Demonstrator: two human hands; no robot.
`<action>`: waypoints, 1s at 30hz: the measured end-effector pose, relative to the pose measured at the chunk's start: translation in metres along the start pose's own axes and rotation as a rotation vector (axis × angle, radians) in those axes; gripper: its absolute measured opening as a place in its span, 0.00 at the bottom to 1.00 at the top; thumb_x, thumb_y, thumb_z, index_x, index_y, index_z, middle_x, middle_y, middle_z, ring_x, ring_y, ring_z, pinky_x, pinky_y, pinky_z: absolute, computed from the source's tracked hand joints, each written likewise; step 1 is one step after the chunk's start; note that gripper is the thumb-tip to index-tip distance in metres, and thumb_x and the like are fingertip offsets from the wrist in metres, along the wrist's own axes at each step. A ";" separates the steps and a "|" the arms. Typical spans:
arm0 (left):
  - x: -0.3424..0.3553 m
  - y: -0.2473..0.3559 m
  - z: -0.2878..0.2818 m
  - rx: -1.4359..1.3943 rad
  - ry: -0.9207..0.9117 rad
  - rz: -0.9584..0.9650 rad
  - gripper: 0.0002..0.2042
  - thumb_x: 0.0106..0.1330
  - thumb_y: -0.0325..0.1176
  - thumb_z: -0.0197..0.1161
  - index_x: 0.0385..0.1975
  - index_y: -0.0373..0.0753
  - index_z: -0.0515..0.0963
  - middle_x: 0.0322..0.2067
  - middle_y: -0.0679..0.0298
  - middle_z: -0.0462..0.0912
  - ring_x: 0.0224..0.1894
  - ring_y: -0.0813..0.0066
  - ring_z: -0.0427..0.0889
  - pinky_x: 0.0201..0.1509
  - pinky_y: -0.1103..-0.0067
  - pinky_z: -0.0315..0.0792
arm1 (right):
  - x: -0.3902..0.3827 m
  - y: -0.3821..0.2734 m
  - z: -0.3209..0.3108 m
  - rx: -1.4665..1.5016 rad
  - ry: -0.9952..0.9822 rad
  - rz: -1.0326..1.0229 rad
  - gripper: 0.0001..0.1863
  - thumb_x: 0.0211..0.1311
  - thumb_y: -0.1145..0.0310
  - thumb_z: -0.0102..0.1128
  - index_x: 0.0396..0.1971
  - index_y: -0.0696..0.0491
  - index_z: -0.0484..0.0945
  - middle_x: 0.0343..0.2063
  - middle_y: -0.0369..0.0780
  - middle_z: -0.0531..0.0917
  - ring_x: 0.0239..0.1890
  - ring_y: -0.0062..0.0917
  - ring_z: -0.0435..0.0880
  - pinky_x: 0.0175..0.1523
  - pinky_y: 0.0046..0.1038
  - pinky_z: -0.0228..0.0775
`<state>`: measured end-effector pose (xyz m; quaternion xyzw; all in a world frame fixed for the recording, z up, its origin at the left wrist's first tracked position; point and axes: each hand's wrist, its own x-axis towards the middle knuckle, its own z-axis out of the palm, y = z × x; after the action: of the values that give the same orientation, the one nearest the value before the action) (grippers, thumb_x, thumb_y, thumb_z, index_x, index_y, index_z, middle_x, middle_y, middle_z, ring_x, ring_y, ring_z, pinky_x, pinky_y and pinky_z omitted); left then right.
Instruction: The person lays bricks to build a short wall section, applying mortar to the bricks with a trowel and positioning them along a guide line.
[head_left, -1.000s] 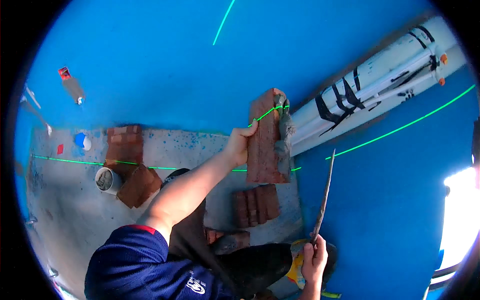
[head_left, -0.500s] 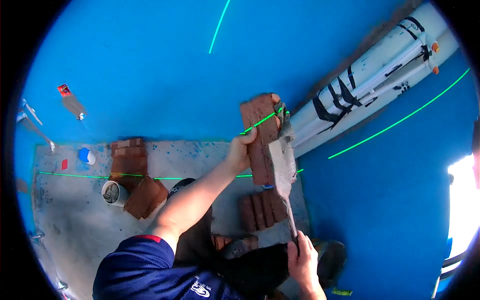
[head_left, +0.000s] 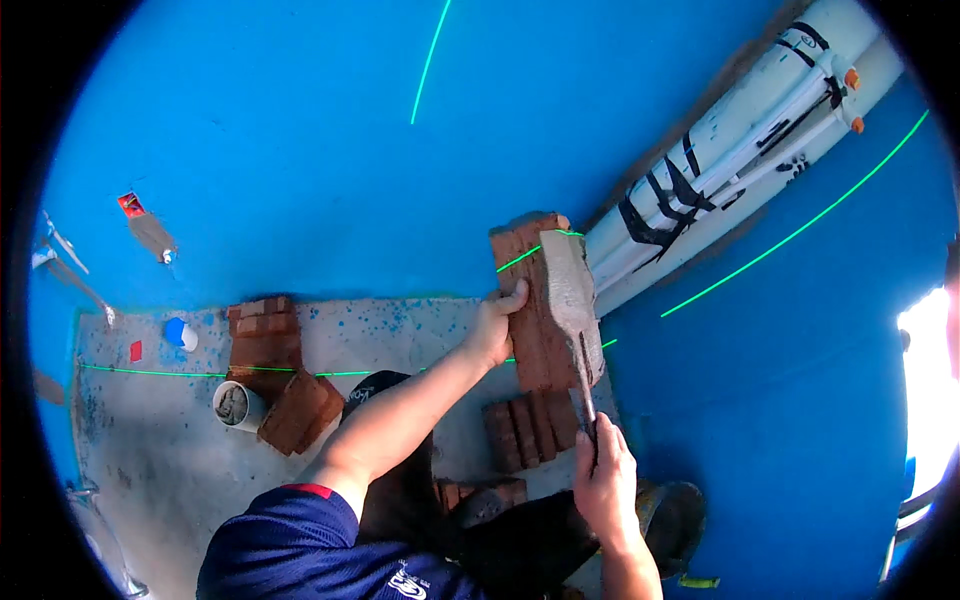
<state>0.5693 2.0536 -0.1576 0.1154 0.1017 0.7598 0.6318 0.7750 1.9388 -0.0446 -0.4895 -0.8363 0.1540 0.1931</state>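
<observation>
My left hand (head_left: 492, 328) grips the left side of a reddish-brown brick (head_left: 524, 325), its thumb over the near face. The brick is held up lengthwise, close to the corner by the white pipes. In my right hand (head_left: 606, 482) is the handle of a trowel (head_left: 568, 285). Its grey, mortar-smeared blade lies along the brick's right side, reaching almost to the top end. Grey mortar shows on the brick's right edge below the blade. A green laser line crosses the brick's upper part.
White pipes (head_left: 735, 165) with black tape run up the corner of the blue walls. Bricks (head_left: 525, 430) sit below the held brick; a brick stack (head_left: 265, 335) stands at left. Beside it is a white bucket (head_left: 250, 408) with grey mortar. A blue-and-white cup-like thing (head_left: 181, 335) lies farther left.
The trowel blade has slid up along the brick's right side and now lies flatter against it. Mortar that bulged at the brick's upper right edge is now covered by the blade.
</observation>
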 end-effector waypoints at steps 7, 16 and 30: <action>0.002 0.006 -0.003 0.010 0.032 -0.141 0.17 0.66 0.39 0.56 0.50 0.36 0.70 0.48 0.59 0.76 0.49 0.63 0.76 0.53 0.63 0.69 | -0.011 -0.004 -0.004 0.173 0.066 -0.048 0.16 0.60 0.71 0.53 0.45 0.65 0.71 0.33 0.53 0.78 0.36 0.48 0.79 0.41 0.36 0.72; -0.005 -0.011 -0.004 0.108 0.017 -0.102 0.14 0.66 0.34 0.55 0.49 0.38 0.71 0.47 0.62 0.76 0.50 0.65 0.75 0.56 0.66 0.67 | 0.014 -0.002 0.023 -0.197 0.114 0.108 0.19 0.63 0.68 0.49 0.50 0.61 0.63 0.38 0.53 0.74 0.31 0.51 0.78 0.32 0.43 0.74; 0.010 0.002 -0.028 0.061 0.043 -0.232 0.26 0.63 0.49 0.56 0.55 0.38 0.67 0.50 0.59 0.75 0.51 0.58 0.73 0.55 0.60 0.66 | -0.021 0.023 -0.036 0.475 0.098 0.230 0.13 0.64 0.68 0.53 0.43 0.60 0.73 0.28 0.39 0.78 0.29 0.21 0.75 0.35 0.23 0.68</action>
<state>0.5567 2.0630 -0.1829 0.1057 0.1510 0.6803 0.7094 0.8193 1.9342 -0.0266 -0.5292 -0.7053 0.3427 0.3241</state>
